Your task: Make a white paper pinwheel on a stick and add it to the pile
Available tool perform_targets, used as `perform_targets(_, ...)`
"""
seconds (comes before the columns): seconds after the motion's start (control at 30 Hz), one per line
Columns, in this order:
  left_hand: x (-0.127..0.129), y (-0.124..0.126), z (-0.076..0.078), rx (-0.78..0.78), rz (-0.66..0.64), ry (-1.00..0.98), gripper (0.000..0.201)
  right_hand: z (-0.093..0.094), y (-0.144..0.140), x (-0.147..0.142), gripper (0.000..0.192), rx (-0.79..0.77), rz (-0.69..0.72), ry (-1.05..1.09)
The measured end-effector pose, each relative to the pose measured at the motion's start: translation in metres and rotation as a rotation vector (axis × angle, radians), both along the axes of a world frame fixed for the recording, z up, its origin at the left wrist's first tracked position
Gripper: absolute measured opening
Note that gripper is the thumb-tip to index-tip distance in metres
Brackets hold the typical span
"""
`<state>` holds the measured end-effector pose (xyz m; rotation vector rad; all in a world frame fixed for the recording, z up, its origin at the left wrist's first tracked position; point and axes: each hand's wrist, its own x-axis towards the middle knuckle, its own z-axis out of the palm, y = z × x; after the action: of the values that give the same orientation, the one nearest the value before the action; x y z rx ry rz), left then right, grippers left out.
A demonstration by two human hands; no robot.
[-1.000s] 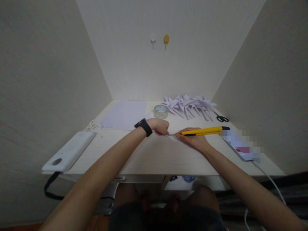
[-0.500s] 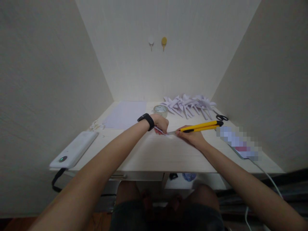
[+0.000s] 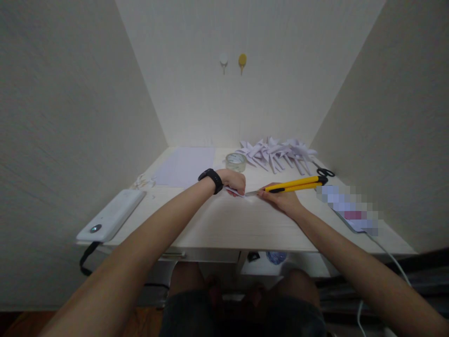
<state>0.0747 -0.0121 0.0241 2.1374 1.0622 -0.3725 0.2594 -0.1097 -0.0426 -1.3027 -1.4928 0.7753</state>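
My left hand (image 3: 234, 181), with a black watch (image 3: 212, 180) at the wrist, is closed on a small piece of white paper (image 3: 240, 194) over the middle of the desk (image 3: 213, 224). Most of that paper is hidden under the fingers. From the right, my right hand (image 3: 280, 199) grips a yellow utility knife (image 3: 294, 184). Its blade is out and points left, the tip at or very near the paper's edge. Whether the blade touches the paper I cannot tell.
Folded paper pinwheels (image 3: 275, 152) lie heaped at the back, beside a roll of clear tape (image 3: 235, 162). A flat paper sheet (image 3: 185, 164) lies back left. Black-handled scissors (image 3: 325, 172) and a blurred-out phone (image 3: 347, 208) are right. A white device (image 3: 112, 215) stands at the left edge.
The view has shifted slightly. Both hands keep the same grips, and the knife blade stays at the paper with little visible movement.
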Motion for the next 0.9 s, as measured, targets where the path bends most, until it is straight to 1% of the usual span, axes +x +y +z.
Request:
perform_targets(0.17, -0.003, 0.005, -0.006, 0.005, -0.030, -0.025, 0.009, -0.002, 0.002, 0.000, 0.036, -0.015, -0.001, 0.007)
perform_targets(0.3, -0.006, 0.006, -0.007, 0.002, -0.051, -0.029, 0.009, -0.003, 0.003, 0.001, 0.035, -0.003, -0.002, -0.006)
perform_targets(0.43, -0.008, 0.002, -0.006, -0.015, -0.017, -0.076, 0.006, -0.002, 0.002, 0.000, 0.035, 0.003, -0.010, -0.016)
perform_targets(0.63, -0.010, -0.002, -0.005, -0.015, 0.031, -0.119, 0.007, 0.003, -0.002, -0.003, 0.037, 0.014, -0.028, -0.032)
perform_targets(0.9, -0.012, -0.002, -0.007, -0.045, 0.083, -0.169, 0.009, 0.002, -0.001, -0.001, 0.035, 0.009, -0.019, -0.062)
